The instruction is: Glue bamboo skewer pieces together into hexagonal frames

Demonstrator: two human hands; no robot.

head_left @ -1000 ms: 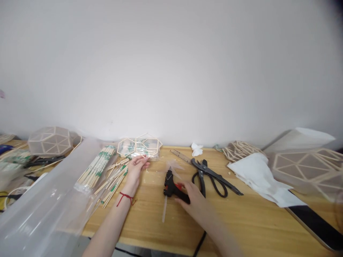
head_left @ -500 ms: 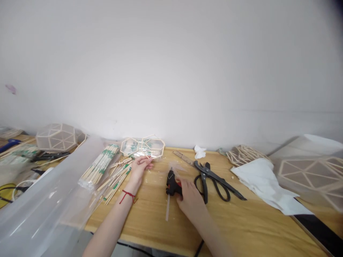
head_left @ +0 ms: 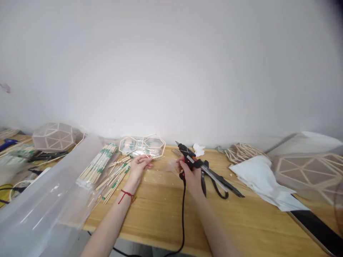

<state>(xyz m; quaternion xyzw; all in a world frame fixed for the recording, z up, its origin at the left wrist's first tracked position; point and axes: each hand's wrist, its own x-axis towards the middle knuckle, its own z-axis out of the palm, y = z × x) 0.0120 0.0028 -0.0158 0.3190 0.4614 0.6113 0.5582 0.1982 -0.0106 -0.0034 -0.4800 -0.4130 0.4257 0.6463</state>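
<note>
My right hand is wrapped round the handle of a black hot glue gun, raised above the table with its nozzle pointing up and left. A clear glue stick juts from the gun's rear, and a red light glows on its side. My left hand is pinched on a short wooden stick, of which only a small end shows. Just behind that hand stands a polygonal frame of thin sticks. Loose wooden sticks with green marks lie beside my left wrist.
Large black scissors lie right of the glue gun, partly behind it. White cloth or paper and stick frames are farther right. A packed stick bundle and clear plastic sheeting occupy the left. The gun's black cord hangs over the front edge.
My right hand has lifted the glue gun off the table and turned its nozzle up and left. The cord has come into view below it. My left hand stays almost in place.
</note>
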